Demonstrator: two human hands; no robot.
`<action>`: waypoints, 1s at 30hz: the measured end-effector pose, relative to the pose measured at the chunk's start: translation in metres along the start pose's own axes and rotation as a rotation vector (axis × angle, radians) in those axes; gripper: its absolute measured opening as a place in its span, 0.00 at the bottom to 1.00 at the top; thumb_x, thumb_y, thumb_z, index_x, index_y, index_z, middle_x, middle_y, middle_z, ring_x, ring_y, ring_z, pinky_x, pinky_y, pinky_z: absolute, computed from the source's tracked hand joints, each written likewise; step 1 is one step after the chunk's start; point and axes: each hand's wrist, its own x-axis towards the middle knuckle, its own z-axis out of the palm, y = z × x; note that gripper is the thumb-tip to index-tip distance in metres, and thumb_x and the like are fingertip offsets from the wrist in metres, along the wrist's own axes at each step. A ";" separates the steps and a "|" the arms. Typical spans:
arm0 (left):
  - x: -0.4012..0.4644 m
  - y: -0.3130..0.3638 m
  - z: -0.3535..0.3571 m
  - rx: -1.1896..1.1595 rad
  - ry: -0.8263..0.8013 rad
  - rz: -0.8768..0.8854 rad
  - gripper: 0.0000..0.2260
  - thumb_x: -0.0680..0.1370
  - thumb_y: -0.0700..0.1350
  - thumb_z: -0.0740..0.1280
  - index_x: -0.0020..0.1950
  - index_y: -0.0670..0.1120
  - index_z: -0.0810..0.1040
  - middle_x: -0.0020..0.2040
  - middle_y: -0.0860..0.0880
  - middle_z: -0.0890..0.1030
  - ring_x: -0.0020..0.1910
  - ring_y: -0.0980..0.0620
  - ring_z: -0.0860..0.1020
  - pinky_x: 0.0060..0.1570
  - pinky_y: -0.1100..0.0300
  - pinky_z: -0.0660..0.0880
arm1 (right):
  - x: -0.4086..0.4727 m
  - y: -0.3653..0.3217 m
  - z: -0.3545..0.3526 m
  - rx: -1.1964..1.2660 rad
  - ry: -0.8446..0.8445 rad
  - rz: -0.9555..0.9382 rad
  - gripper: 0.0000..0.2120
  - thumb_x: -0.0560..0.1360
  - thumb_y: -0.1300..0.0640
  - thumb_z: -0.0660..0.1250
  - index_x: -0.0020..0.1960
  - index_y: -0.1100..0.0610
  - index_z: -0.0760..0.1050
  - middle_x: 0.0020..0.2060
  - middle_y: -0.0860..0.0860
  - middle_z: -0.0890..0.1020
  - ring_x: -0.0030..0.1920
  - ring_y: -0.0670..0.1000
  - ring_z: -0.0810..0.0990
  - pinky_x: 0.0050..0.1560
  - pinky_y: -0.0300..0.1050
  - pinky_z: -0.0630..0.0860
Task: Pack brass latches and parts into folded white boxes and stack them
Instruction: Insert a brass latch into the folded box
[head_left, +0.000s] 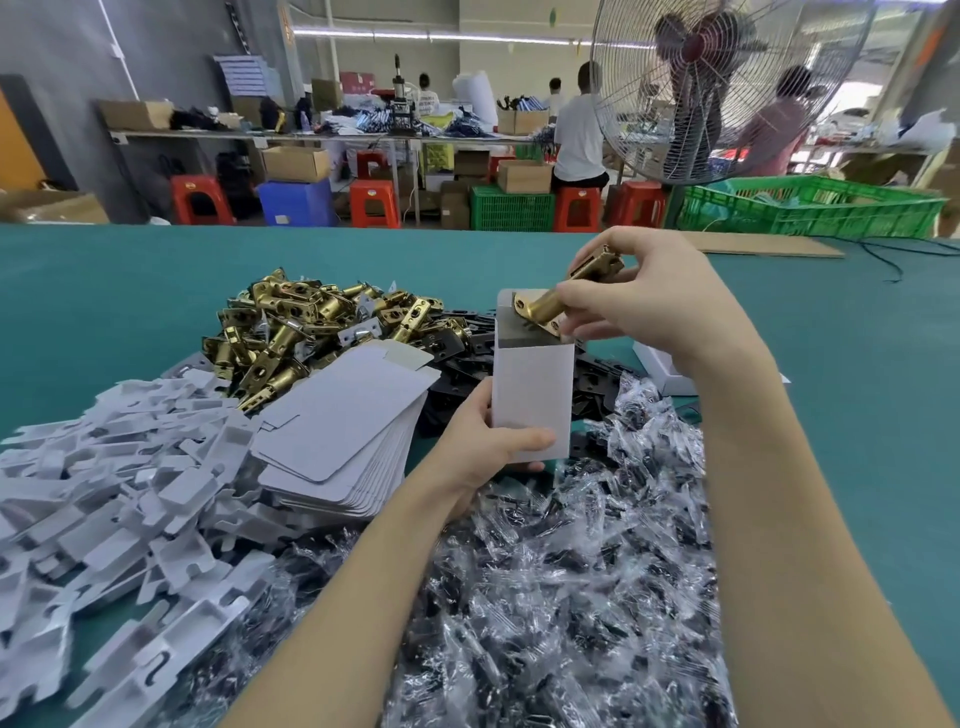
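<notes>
My left hand (493, 441) grips the lower part of an upright folded white box (532, 384) whose top is open. My right hand (639, 306) holds a brass latch (566, 296) tilted over that opening, its faceplate end at the box mouth. A heap of brass latches (311, 332) lies on the green table to the left. In front of it leans a stack of flat white box blanks (343, 441). Black plates (462, 358) lie behind the box.
White card inserts (114, 478) are piled at the left. Small plastic bags of dark parts (561, 582) cover the near table. A white box (665, 369) lies to the right behind my forearm. A big fan (727, 88), a green crate (810, 205) and seated people stand beyond the table.
</notes>
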 end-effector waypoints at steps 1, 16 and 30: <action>0.000 0.000 0.000 0.004 -0.017 -0.020 0.27 0.72 0.31 0.75 0.69 0.45 0.73 0.60 0.43 0.81 0.54 0.46 0.83 0.40 0.58 0.81 | 0.000 0.000 -0.001 0.026 0.011 0.025 0.04 0.75 0.63 0.72 0.49 0.60 0.79 0.37 0.58 0.87 0.36 0.57 0.88 0.40 0.48 0.85; -0.001 0.000 -0.002 0.031 -0.044 -0.062 0.22 0.71 0.34 0.77 0.62 0.43 0.78 0.56 0.44 0.84 0.44 0.53 0.86 0.41 0.61 0.81 | 0.007 0.008 -0.007 0.230 0.097 0.046 0.14 0.73 0.57 0.78 0.54 0.59 0.77 0.38 0.57 0.87 0.35 0.51 0.87 0.37 0.39 0.82; -0.003 0.001 -0.001 0.033 -0.080 -0.062 0.21 0.71 0.33 0.77 0.62 0.44 0.78 0.56 0.44 0.84 0.45 0.53 0.86 0.40 0.58 0.82 | 0.011 0.011 -0.011 0.308 0.012 0.080 0.04 0.83 0.58 0.66 0.51 0.58 0.72 0.49 0.59 0.87 0.42 0.54 0.83 0.42 0.44 0.84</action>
